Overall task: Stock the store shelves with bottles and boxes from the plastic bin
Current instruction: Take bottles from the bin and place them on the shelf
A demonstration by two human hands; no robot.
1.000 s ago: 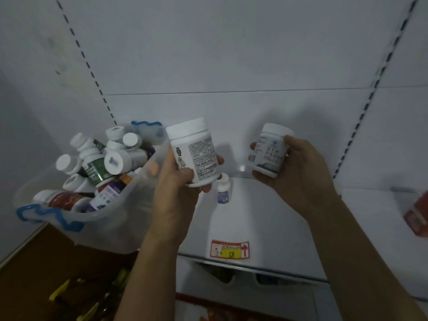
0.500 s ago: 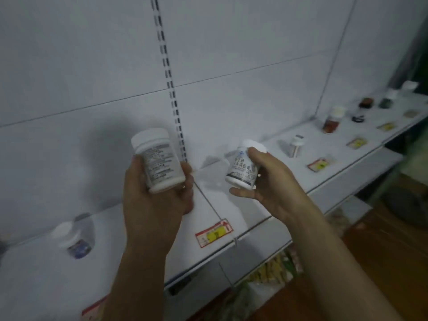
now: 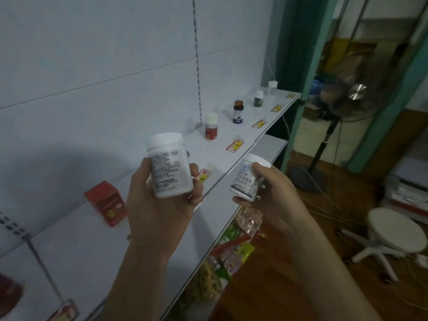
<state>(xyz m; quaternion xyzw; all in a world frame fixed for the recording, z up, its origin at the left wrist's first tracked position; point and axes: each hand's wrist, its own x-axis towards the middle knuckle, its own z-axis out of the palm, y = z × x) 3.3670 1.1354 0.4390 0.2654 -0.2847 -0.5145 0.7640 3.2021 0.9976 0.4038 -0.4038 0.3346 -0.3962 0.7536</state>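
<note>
White shelf [image 3: 99,242] running from lower left up to the right of centre, against a pale back panel with a slotted upright. Standing in a row along it toward the upper right: red-labelled bottle [image 3: 211,130], dark bottle with a brown cap [image 3: 238,111], dark green bottle [image 3: 258,98], small white bottle [image 3: 272,87]. Red box [image 3: 107,203] sitting at left of centre, tilted slightly, well apart from the row. Red-and-yellow price tags [image 3: 235,145] along the front edge.

Centre of frame: left hand [image 3: 159,209] raised, fingers and thumb curled round a large white bottle [image 3: 170,165], held upright above the shelf with the printed label facing the camera. Just right of centre: right hand [image 3: 275,193] gripping a smaller white bottle [image 3: 247,179], tipped toward the left, index finger across its cap, thumb under its base. The 2 bottles near each other but apart, neither touching the shelf.

Below the shelf, lower centre: packets of snacks [image 3: 222,262] in coloured wrappers. Right side: standing fan [image 3: 342,98] on a wooden floor, white round stool [image 3: 393,230] at lower right, green door frame behind. Plastic bin outside the frame.
</note>
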